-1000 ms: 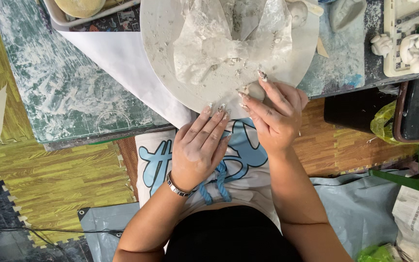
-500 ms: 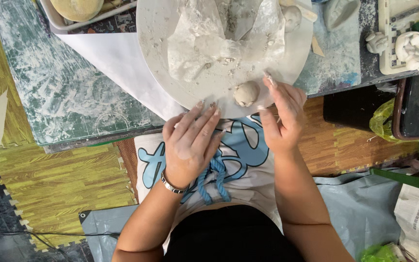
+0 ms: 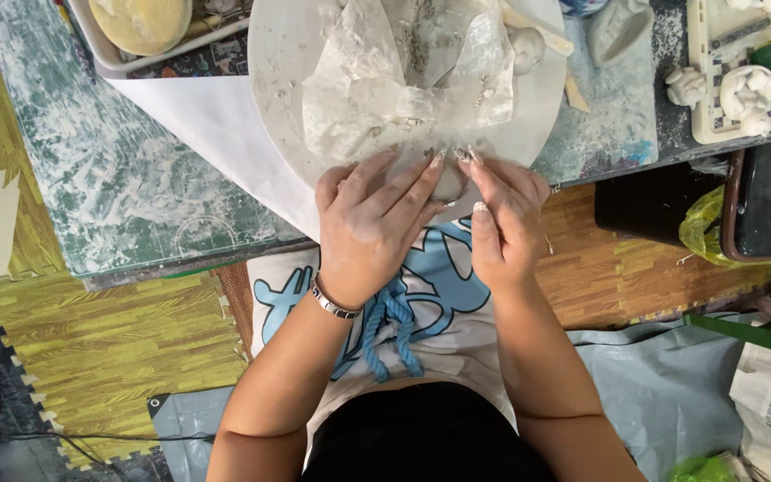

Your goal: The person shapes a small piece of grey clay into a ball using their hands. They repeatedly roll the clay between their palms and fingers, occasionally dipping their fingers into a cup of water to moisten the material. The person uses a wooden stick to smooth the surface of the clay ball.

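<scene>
Both hands have closed in since half a second ago: then they lay apart with a small clay ball bare between them on the board's near edge; now they meet over it. Nearest, the left hand (image 3: pixel 377 228), a bracelet (image 3: pixel 332 303) at its wrist, lies palm down with fingers together and curved over the clay ball (image 3: pixel 448 183), of which only a pale sliver shows between the hands. Just beside it, the right hand (image 3: pixel 506 219) presses in from the other side, fingers together, fingertips meeting the left's above the ball. The ball is cupped between both palms at the near rim of the round board (image 3: pixel 269 80).

Farther on, a crumpled clear plastic sheet (image 3: pixel 403 80) covers the middle of the board. White paper (image 3: pixel 216 125) lies under the board's left side, on a green mat (image 3: pixel 91 161) smeared white. At the far left stands a tray holding a tan clay lump (image 3: pixel 140 20). At the far right another tray (image 3: pixel 702 98) holds small white figures (image 3: pixel 747 94).
</scene>
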